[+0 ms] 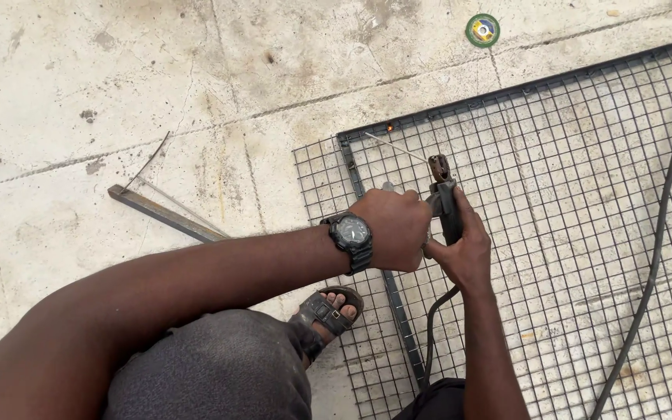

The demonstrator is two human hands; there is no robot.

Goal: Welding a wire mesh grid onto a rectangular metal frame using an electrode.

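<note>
In the head view, a welding electrode holder (pixel 445 204) was gripped by the right hand (pixel 464 249), closed round its insulated handle; the left hand (pixel 394 229) was curled shut against its front. The holder looked rigid and moderately heavy, best held by the handle. Dark, worn, its thin rod (pixel 394 146) pointed to a glowing spot on the wire mesh frame (pixel 554 202), above the holder.

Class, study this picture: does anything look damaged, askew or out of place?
Yes. The wire mesh overhangs the metal frame unevenly at its left edge. A loose metal bar lies slanted on the stained, cracked concrete floor.
</note>
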